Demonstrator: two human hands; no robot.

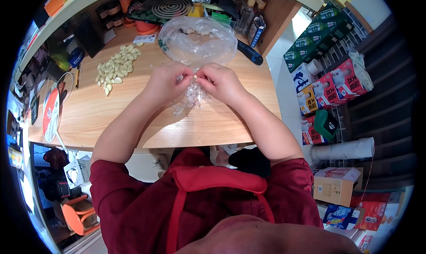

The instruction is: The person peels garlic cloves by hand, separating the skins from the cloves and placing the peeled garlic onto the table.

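Left hand (171, 80) and right hand (220, 81) nearly meet over the wooden desk (111, 121), fingertips pinched on one small pale clove (195, 77) between them; which way it points, or how its long axis runs, I can't make out, it's too small and half covered. Papery skins (194, 96) lie loose just beneath and nearer the body. Straight beyond the hands, a clear plastic bag (199, 45) blocks the way to the back, a blue-and-black tool (250, 52) beside it. Off left spreads a heap of pale cloves (117, 66)
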